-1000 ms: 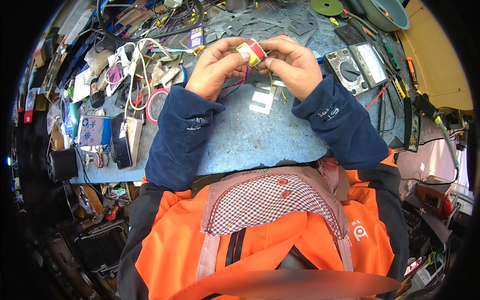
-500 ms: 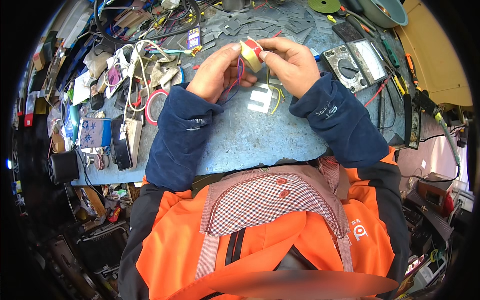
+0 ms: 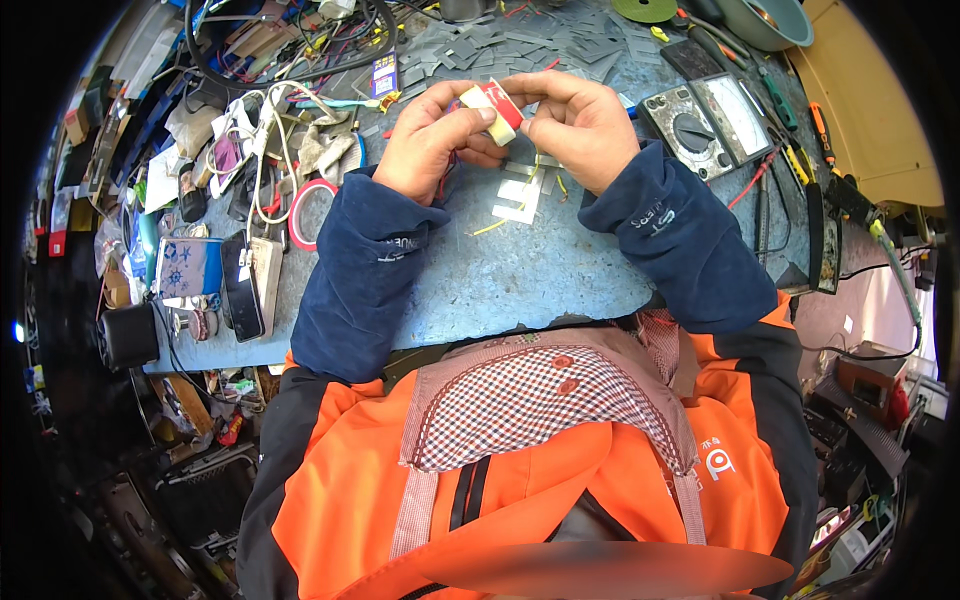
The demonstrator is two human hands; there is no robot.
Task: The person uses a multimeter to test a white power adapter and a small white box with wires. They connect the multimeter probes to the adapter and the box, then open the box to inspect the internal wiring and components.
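Between both hands, raised over the bench, is a transformer coil [image 3: 503, 104] wrapped in red and pale yellow, with thin leads hanging from it. My left hand [image 3: 425, 140] pinches its left, yellow side with thumb and fingers. On the other side, my right hand [image 3: 583, 130] grips the red part, thumb in front and index finger over the top. Yellow leads [image 3: 490, 228] dangle below the coil. White-looking E-shaped metal laminations [image 3: 517, 197] lie flat on the bench beneath the hands. The red lead by my left palm is mostly hidden.
Many loose grey metal laminations [image 3: 520, 45] cover the back of the blue bench [image 3: 520, 280]. An analog multimeter [image 3: 690, 130] and screwdrivers [image 3: 822, 135] lie to the right. A pink-edged tape roll [image 3: 298, 215], tangled cables and a phone [image 3: 242, 288] crowd the left.
The coil has turned in my fingers, showing more of its red face. My left fingers have shifted on it. A yellow lead's end has swung left, and the red and blue leads are now mostly hidden.
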